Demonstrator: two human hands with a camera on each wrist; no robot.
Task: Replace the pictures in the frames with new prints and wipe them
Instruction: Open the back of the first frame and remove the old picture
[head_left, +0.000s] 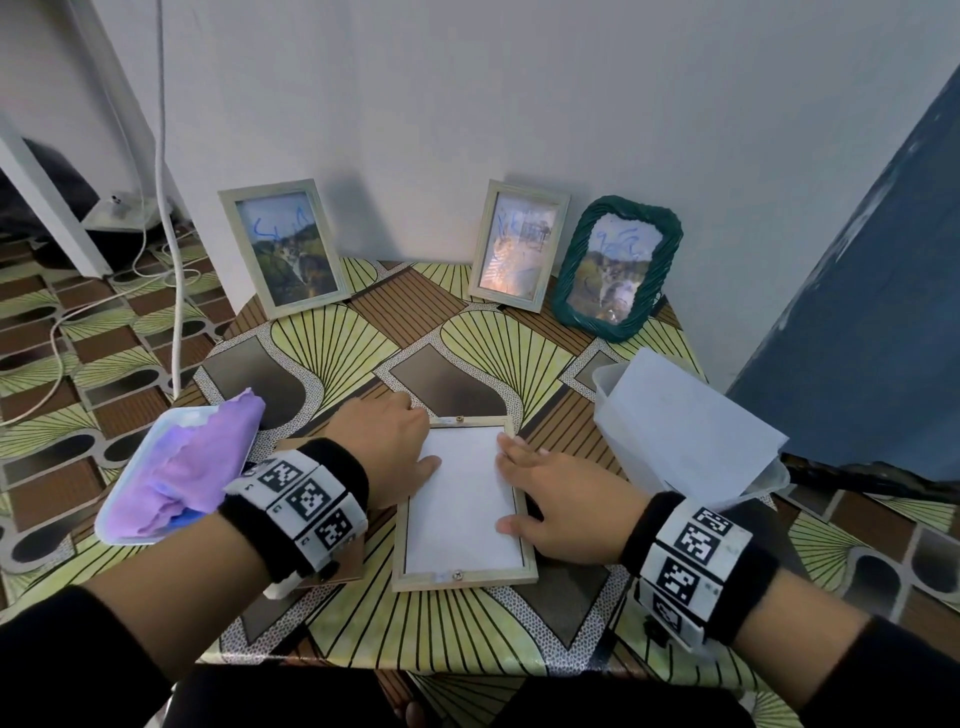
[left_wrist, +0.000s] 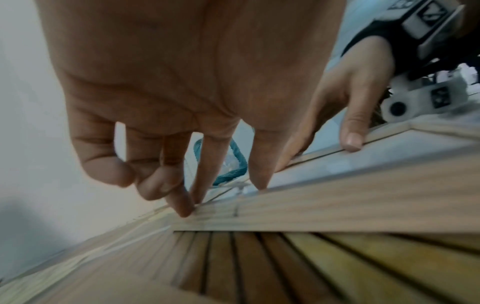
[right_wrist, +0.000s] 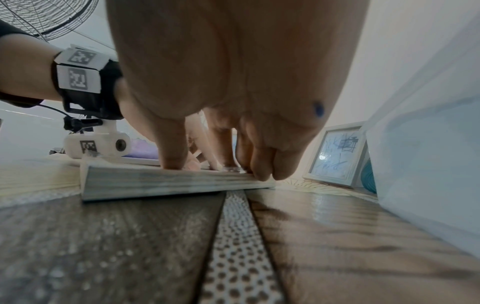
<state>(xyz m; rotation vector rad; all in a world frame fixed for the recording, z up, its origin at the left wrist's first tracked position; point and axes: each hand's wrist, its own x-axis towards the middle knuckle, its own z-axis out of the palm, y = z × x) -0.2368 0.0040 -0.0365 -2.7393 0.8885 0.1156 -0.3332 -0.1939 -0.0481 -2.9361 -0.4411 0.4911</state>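
A: Where's the frame (head_left: 464, 574)?
B: Face-down on the surface (head_left: 322, 338), long axis running away. Left hand (head_left: 387, 447) and right hand (head_left: 563, 512), fingers spread, press the white print (head_left: 460, 512) from either side.

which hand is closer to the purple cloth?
Left. The left hand rests on the left edge of the face-down frame, just right of the purple cloth. The right hand sits on the frame's far side.

Left hand (head_left: 387, 447) and right hand (head_left: 566, 506) both palm-down, fingers loosely extended, fingertips pressed downward, wrists low.
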